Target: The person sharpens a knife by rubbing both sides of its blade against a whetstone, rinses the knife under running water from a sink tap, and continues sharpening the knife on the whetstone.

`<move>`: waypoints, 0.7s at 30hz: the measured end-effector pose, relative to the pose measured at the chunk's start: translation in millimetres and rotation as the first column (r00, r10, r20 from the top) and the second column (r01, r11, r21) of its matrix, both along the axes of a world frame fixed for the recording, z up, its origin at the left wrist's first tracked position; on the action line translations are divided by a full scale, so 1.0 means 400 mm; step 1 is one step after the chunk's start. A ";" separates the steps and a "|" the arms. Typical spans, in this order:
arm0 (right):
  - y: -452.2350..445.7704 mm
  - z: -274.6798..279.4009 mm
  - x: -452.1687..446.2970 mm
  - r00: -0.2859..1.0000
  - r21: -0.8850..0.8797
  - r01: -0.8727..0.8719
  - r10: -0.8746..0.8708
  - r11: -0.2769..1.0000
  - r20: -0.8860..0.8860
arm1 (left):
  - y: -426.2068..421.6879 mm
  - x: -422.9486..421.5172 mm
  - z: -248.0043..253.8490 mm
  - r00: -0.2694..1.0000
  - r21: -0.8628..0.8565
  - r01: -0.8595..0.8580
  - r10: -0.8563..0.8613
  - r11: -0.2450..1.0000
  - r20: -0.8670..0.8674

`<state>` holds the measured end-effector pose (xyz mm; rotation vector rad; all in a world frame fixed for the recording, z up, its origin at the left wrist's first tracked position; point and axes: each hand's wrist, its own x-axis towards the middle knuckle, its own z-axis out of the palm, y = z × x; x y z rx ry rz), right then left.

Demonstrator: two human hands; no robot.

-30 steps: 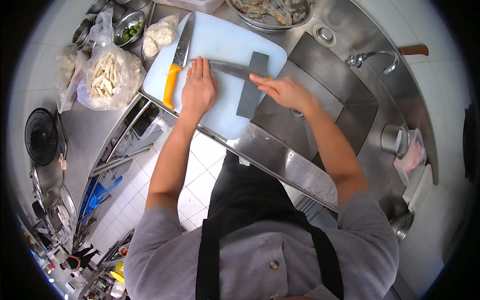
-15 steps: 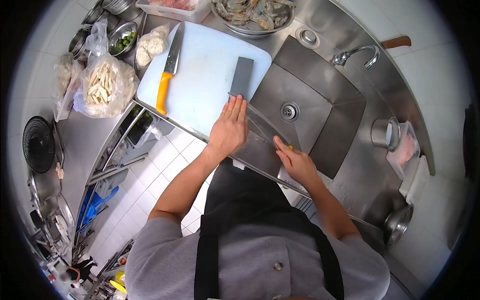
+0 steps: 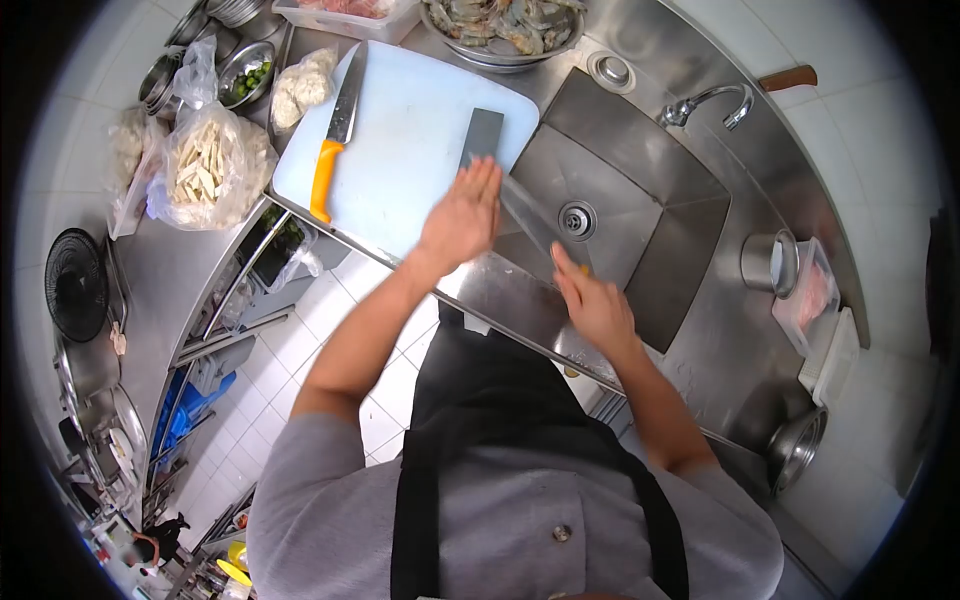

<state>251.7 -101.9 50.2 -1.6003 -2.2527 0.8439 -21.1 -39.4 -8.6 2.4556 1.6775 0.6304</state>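
Note:
A dark grey whetstone [image 3: 483, 133] lies on the white cutting board [image 3: 415, 120], near its right edge. Across its near end rests the blade of a knife [image 3: 530, 211], which slants down to the right over the sink's edge. My right hand [image 3: 600, 310] is closed round this knife's handle, with a bit of yellow showing. The fingers of my left hand [image 3: 460, 220] are stretched out and press flat on the blade near its tip, over the stone. A second knife [image 3: 325, 178] with a yellow handle lies along the board's left side.
A steel sink [image 3: 640, 170] with a tap [image 3: 710, 100] is right of the board. A bowl of shrimp [image 3: 505, 28] stands behind. Bags of pale strips [image 3: 200, 170] and a bowl of green pieces [image 3: 245, 75] sit left. A steel pot [image 3: 762, 262] stands far right.
Both hands have slid the knife forward, away from my body, along the whetstone. The second knife and the board keep their places.

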 end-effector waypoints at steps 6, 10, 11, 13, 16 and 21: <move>0.001 0.011 -0.010 0.994 -0.004 -0.001 0.001 1.000 0.106 | -0.001 0.020 -0.016 0.996 0.004 -0.045 0.045 0.999 -0.080; -0.001 -0.034 0.021 1.000 0.095 -0.023 0.023 0.995 -0.008 | 0.014 0.022 -0.014 0.994 -0.033 -0.043 0.039 0.999 -0.104; 0.072 -0.042 -0.011 1.000 0.100 -0.015 0.016 0.995 -0.009 | 0.070 -0.006 -0.020 0.993 0.076 -0.033 0.042 0.997 -0.112; 0.126 -0.033 -0.056 1.000 0.091 -0.021 0.022 0.996 -0.012 | 0.161 -0.050 -0.011 0.990 0.057 -0.057 0.064 0.997 -0.126; 0.114 0.007 -0.064 0.989 0.007 -0.015 0.014 1.000 0.150 | 0.108 -0.030 -0.010 0.981 0.045 -0.090 0.096 0.995 -0.166; -0.036 -0.047 0.054 0.999 0.041 -0.027 0.026 0.999 0.029 | -0.066 0.049 0.024 0.997 -0.015 -0.055 0.054 0.998 -0.049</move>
